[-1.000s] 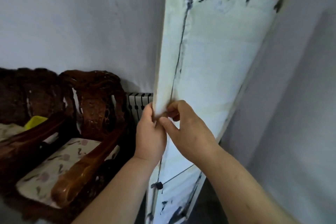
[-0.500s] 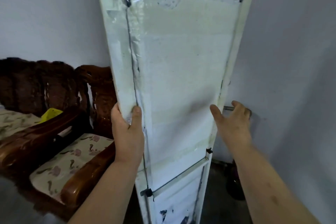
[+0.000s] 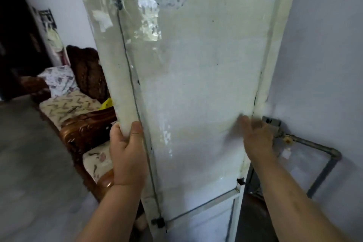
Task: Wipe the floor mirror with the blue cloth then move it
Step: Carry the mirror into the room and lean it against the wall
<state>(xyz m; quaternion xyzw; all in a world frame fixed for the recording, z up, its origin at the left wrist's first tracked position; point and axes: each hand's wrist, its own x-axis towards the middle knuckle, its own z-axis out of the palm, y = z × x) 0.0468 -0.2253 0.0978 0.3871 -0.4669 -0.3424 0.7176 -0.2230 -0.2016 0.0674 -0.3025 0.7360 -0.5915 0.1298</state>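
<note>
Left grip: my left hand [image 3: 127,155] is closing around the left edge of the floor mirror [image 3: 196,94], thumb lying on the near face, fingers wrapping behind the edge.

Right grip: my right hand [image 3: 255,139] is reaching for the mirror's right edge with fingers spread. It is motion-blurred, so I cannot tell whether it is touching or holding the edge.

Task's thing: I am facing the mirror's white, paint-flaked back panel; it is standing upright between my arms, filling the middle of the view, its foot out of sight below. A thin metal brace [image 3: 204,208] is crossing the lower panel.

Blue cloth: not showing anywhere in view.

Stage: judging by the two-handed hold, I am likely carrying out the moving part.

What could go wrong: with only the left hand clearly gripping, the tall panel could be twisting or tipping rightward toward the wall [image 3: 324,65]. The glossy film at the top left looks slippery, so a hold there could be sliding.

Around, left: a carved wooden armchair [image 3: 86,129] with patterned cushions is sitting just beside the mirror's left edge, crowding any swing that way.

Around, right: a grey pipe [image 3: 314,147] is running along the wall near my right hand; the mirror's edge could be catching on it.
</note>
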